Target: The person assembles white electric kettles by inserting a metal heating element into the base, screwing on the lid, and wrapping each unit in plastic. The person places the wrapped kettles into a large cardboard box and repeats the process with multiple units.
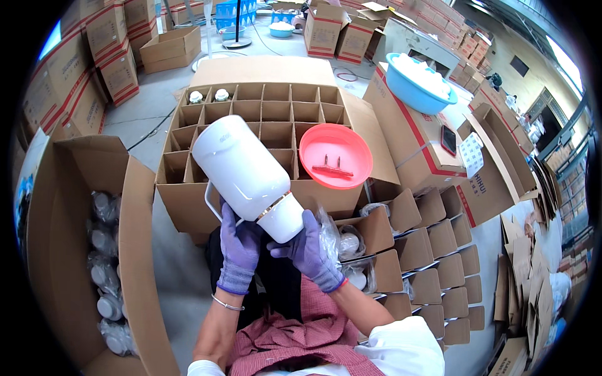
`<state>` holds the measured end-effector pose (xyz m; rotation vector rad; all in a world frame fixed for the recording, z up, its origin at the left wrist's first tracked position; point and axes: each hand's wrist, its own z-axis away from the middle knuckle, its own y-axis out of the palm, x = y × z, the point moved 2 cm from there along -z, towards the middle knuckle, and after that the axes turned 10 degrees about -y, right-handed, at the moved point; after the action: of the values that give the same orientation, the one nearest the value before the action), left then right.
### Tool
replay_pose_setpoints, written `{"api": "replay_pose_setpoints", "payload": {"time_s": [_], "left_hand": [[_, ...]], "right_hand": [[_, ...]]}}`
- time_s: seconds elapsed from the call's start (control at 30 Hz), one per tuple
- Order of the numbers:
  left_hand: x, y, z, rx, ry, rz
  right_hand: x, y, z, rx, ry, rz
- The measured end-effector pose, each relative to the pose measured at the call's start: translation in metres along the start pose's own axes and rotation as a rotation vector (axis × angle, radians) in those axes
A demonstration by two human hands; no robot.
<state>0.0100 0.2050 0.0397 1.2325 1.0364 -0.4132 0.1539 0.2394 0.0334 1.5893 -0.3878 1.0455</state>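
Observation:
A large glossy white jug (241, 169) with a side handle and a thin gold band leans across the near edge of a divided carton. Its narrower end points down toward me, and its wide end covers some of the carton's cells. My left hand (240, 249), in a purple glove, grips it beside the handle. At the narrow end my right hand (304, 247), gloved alike, has its fingers closed against the white surface. Part of the fingers on both hands is hidden behind the jug.
Two white-capped bottles (221, 94) stand in the carton (260, 91). A red bowl (332, 139) holding a red tool rests on its right side. Bagged white items fill the left box (139, 269). More dividers (433, 250) lie at right, below a blue basin (411, 88) and phone (448, 140).

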Motion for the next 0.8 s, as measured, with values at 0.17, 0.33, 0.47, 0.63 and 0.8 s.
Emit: {"api": "replay_pose_setpoints", "payload": {"time_s": [0.17, 0.33, 0.47, 0.63, 0.8], "left_hand": [[-0.03, -0.053, -0.014, 0.002, 0.002, -0.093], [-0.099, -0.089, 0.001, -0.115, -0.071, -0.335], [-0.105, -0.141, 0.012, -0.206, -0.218, -0.62], [-0.104, -0.151, 0.019, -0.186, -0.264, -0.704], [-0.097, -0.153, -0.009, -0.004, -0.474, -0.525]], "right_hand": [[0.032, -0.01, -0.025, 0.334, 0.331, 0.262], [0.091, -0.12, -0.164, 0.108, -0.383, 1.957], [0.078, -0.153, -0.206, 0.326, -0.279, 2.316], [0.088, -0.116, -0.2, 0.043, 0.04, 0.924], [0.089, 0.05, -0.084, 1.014, -0.974, 1.207]]}}
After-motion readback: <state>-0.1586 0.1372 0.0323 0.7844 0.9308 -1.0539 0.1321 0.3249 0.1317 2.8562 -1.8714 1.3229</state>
